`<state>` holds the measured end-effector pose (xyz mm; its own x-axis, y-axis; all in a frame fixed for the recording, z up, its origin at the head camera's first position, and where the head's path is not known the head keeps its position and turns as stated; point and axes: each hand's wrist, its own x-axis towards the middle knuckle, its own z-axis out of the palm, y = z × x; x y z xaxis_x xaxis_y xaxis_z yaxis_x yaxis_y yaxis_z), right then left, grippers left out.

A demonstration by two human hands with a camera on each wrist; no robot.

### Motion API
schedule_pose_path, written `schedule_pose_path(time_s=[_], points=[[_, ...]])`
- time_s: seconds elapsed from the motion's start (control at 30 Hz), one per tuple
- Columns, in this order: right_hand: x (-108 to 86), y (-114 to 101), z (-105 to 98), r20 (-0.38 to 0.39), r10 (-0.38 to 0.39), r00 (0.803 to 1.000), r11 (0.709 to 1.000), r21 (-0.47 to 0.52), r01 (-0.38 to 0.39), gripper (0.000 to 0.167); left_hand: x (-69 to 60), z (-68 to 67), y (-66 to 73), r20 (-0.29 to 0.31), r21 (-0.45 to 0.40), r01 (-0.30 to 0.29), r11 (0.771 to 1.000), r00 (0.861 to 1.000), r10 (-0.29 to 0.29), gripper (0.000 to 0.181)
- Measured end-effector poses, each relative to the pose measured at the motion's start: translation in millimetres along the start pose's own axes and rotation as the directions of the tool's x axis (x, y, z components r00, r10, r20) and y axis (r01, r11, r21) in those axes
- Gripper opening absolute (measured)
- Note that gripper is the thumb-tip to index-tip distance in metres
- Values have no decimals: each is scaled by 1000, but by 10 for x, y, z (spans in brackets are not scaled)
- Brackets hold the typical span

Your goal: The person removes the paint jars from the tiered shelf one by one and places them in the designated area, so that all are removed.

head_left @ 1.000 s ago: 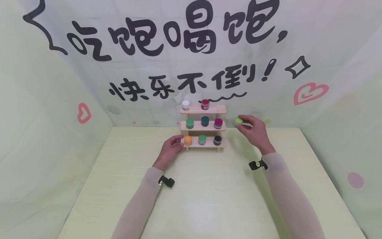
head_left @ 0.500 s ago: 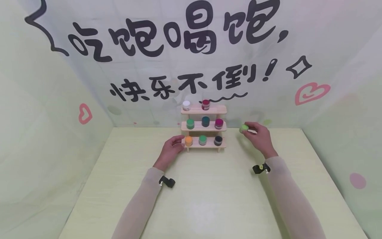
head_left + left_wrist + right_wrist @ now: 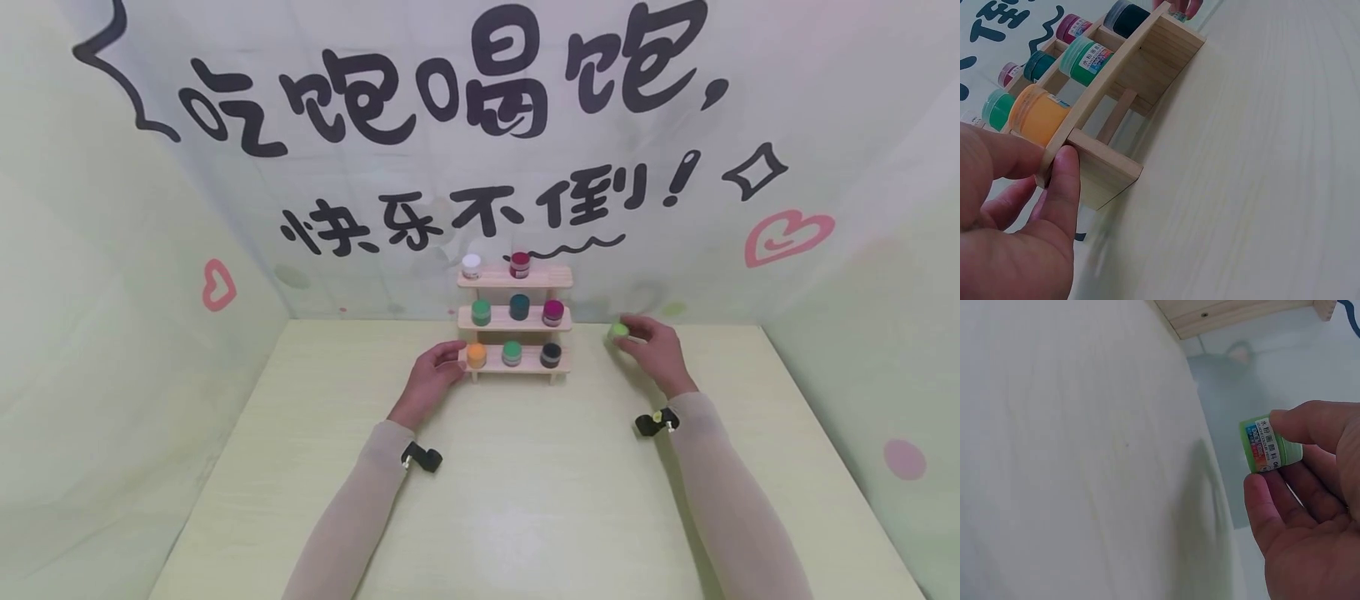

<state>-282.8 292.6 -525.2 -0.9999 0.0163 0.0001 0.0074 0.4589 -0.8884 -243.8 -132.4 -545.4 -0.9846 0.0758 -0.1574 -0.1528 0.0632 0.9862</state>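
Observation:
A three-tier wooden rack [image 3: 517, 279] stands at the back of the table, bearing several paint jars. The left hand [image 3: 429, 383] pinches the left end of its bottom shelf, beside the orange jar [image 3: 476, 356]; in the left wrist view the thumb and fingers grip the board [image 3: 1107, 78]. Right of the rack, the right hand [image 3: 662, 354] holds a light green jar [image 3: 618, 331] between thumb and fingers. In the right wrist view that labelled jar [image 3: 1266, 445] is tilted, its label facing the camera.
White and red jars [image 3: 520, 265] stand on the top shelf, whose right part is bare. Green, teal and magenta jars [image 3: 553, 312] are on the middle one; green and black jars [image 3: 551, 355] share the bottom one. Behind hangs a printed cloth [image 3: 360, 167].
The right hand has moved right and down with the light green jar, away from the rack. The left hand stays at the bottom shelf's end.

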Motion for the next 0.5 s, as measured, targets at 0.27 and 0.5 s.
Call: schedule_pose_path(time_s=[0.27,0.5], points=[[21,129,-6,35,24,999,1000,-13,-24,58,-4,4,-3,-6,0,7,1000,1000,-7,46],[13,178,-1,40,26,999,999,-26,-25,58,2,11,-1,-5,3,0,1000,1000,0,45]])
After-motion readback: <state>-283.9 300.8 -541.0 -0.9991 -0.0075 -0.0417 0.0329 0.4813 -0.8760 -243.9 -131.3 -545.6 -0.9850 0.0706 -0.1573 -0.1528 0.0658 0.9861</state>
